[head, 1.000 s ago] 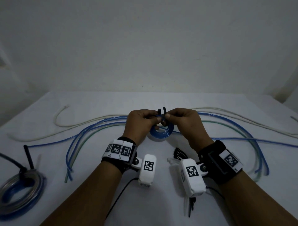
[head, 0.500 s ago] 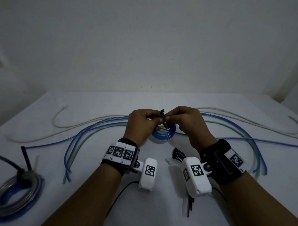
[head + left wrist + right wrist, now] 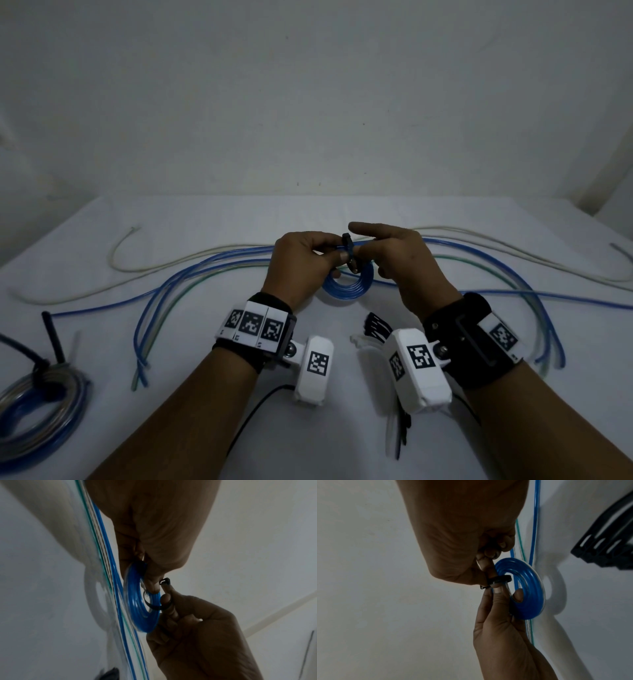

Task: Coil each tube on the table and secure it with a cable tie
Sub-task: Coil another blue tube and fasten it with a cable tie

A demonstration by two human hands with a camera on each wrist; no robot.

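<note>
A small blue tube coil (image 3: pixel 346 293) hangs between both hands just above the white table (image 3: pixel 205 219). My left hand (image 3: pixel 337 260) pinches the coil's upper left part, thumb on top. A black cable tie (image 3: pixel 347 246) loops around the coil's top. My right hand (image 3: pixel 359 255) pinches the tie, with the index finger sticking out straight to the left. In the left wrist view the tie (image 3: pixel 154 606) crosses the coil (image 3: pixel 137 615). The right wrist view shows the tie (image 3: pixel 500 580) beside the coil (image 3: pixel 530 588) and the left thumb.
A tied coil (image 3: pixel 37 407) of blue and clear tubes lies at the near left. Loose blue tubes (image 3: pixel 164 301), green and white ones arc across the table behind the hands. Spare black cable ties (image 3: pixel 376 325) lie beside the right wrist and show again as a tie bundle (image 3: pixel 607 540).
The tie's two upright ends seen a second ago have come together into a loop on the coil. My right index finger has straightened. Both hands stay in about the same place.
</note>
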